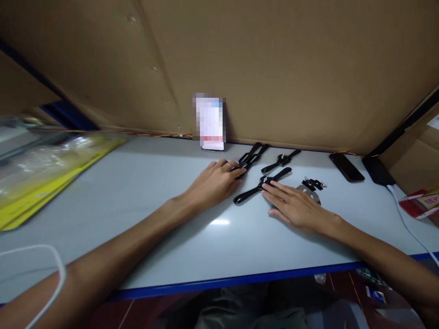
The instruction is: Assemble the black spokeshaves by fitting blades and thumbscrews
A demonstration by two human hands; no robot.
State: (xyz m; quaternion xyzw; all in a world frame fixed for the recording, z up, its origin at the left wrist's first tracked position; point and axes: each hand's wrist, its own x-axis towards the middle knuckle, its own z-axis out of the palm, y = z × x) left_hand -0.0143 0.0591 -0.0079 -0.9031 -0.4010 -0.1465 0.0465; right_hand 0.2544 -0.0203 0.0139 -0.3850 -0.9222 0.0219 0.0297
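Observation:
My left hand (219, 179), with a ring on one finger, has its fingers curled over the near ends of two black spokeshave bodies (254, 157) lying side by side. Their near handles are partly hidden under it. My right hand (297, 205) lies nearly flat, fingers stretched out, its fingertips touching the middle of a black spokeshave (247, 195). Behind that one rests another spokeshave (282, 159) with a bright screw at its centre. Right of these are small black plates with screws (313, 183) and grey metal blades (310, 194), partly covered by my right hand.
A phone with a lit screen (211, 123) leans against the cardboard wall (291, 68). At the right lie a dark phone (346, 167), a black device (378, 171) with a white cable, and a red item (420, 204). Plastic-wrapped yellow sheets (68, 176) cover the left side.

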